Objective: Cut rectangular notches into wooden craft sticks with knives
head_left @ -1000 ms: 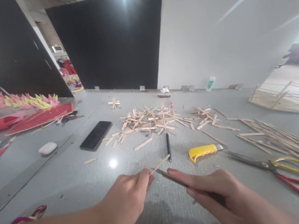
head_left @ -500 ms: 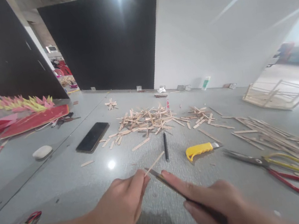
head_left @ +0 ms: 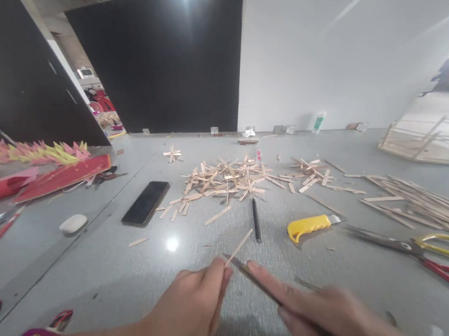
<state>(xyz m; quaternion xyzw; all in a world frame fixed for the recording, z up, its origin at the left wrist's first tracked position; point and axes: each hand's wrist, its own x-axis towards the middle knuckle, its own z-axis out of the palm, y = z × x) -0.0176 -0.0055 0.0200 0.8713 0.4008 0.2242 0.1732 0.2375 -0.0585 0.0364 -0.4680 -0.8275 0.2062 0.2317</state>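
Currently, two bare hands meet at the lower centre of the frame, above a grey table (head_left: pixel 200 231); the left hand (head_left: pixel 190 304) has its fingers pinched together on a thin wooden stick (head_left: pixel 241 245), which slants up and to the right; the right hand (head_left: pixel 322 311), partly blurred, has its fingers clamped on a slim dark blade (head_left: pixel 250 277), whose tip reaches the stick beside the left fingers, though I cannot tell whether they touch. Since half a second ago the view has swung slightly, but both grips look nearly unchanged; this suggests the stick is still being worked. Beside the stick's tip lies a black pen (head_left: pixel 255 221); right of centre, a yellow utility knife (head_left: pixel 308 226); at lower right, scissors (head_left: pixel 411 247); mid-frame, a heap of short wooden pieces (head_left: pixel 230 177).
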